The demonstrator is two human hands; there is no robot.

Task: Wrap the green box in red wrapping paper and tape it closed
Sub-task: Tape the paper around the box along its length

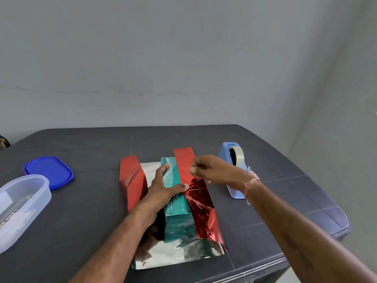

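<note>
The dark worktop [81, 211] holds red paper [202, 203], one flap over the green box [177, 211] in its middle. The left hand [161, 188] presses flat on the box, grip open. The right hand [210, 170] has its grip pinched on clear tape [192, 170].

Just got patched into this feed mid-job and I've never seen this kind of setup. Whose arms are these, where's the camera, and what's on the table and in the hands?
No machine here: these are a person's bare arms, filmed by one wide-angle camera on their head, looking down. On the dark table lies red wrapping paper, silver side up, with the green box on it. The left hand presses on the box, thumb pinning the paper's right flap. The right hand pinches what looks like a piece of clear tape, hard to see. Beside it stands a blue tape dispenser; at left, a clear plastic container and a blue lid.
</note>
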